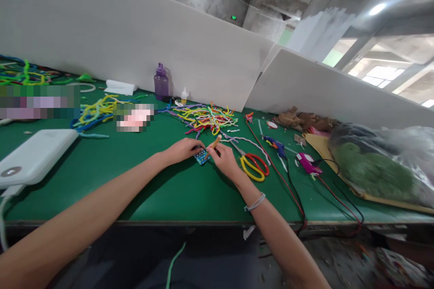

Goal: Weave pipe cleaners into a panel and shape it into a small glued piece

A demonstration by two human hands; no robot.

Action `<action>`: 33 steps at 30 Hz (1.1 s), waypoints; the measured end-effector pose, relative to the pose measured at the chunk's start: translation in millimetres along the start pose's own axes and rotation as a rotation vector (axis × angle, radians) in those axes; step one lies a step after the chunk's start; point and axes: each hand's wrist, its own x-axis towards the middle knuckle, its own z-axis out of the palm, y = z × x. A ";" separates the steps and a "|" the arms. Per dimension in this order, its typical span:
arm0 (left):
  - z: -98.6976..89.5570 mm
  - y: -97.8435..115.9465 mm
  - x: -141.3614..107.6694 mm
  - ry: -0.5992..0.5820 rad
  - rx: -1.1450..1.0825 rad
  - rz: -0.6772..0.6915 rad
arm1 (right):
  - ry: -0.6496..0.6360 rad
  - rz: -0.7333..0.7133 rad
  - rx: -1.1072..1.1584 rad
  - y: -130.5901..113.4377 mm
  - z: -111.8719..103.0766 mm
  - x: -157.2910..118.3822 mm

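My left hand [186, 148] has its fingers closed on the edge of a small blue piece dotted with light spots [202, 157], just above the green table. In my right hand [224, 159] a short tan stick [217, 140], wooden in look, is gripped between thumb and fingers. The stick's lower end meets the dotted piece or comes very close to it; I cannot tell which. Scissors [252, 166] with red and yellow handles lie to the right of my right hand. Beyond both hands spreads a pile of colourful pipe cleaners [212, 118].
A white power bank [37, 156] with a cable lies at left. Behind stand a purple bottle [161, 83] and a small dropper bottle [184, 96]. To the right are a blue glue gun [274, 145], a magenta one [308, 164], trailing cords and a plastic bag [376, 167] of green material.
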 end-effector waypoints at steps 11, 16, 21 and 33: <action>-0.3 -2.2 -0.5 -0.011 0.019 0.001 | 0.069 0.016 0.017 -0.5 -2.5 -2.4; -0.4 -1.3 0.1 -0.019 0.031 -0.001 | 0.007 -0.009 -0.008 -2.3 -1.5 -4.0; 0.6 -2.1 0.1 -0.010 0.035 -0.019 | -0.041 -0.072 -0.052 -5.6 1.5 -5.6; 2.1 -3.4 1.6 -0.014 0.048 -0.043 | -0.021 -0.046 0.025 -7.2 2.8 -8.9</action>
